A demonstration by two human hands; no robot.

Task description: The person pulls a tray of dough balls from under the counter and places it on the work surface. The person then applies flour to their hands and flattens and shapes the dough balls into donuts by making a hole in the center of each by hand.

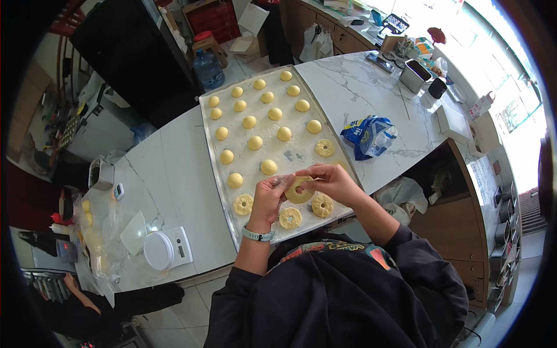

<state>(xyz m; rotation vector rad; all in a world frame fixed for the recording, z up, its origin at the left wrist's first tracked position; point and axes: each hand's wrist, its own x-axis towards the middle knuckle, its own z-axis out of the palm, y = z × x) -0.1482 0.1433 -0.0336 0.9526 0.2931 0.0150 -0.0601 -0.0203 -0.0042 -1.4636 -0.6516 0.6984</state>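
A flattened dough ring point(300, 193) with a hole in its middle is held up over the near part of a large metal tray point(307, 168). My left hand point(268, 197) pinches its left edge, and my right hand point(333, 182) grips its upper right side, fingers close to the hole. Below and beside it on the tray lie shaped dough rings, among them one at the left point(243, 204), one at the front point(290, 218) and one at the right point(322, 205). Farther off sits another dough ring point(325, 148). Several round dough balls point(255, 142) stand in rows across the tray.
A white kitchen scale point(168, 249) and a plastic scraper point(134, 233) lie to the left. Right of the tray is a blue and white plastic bag point(370, 137). A metal tin point(415, 75) stands at the far right. Another person's arm point(81, 294) shows at the lower left.
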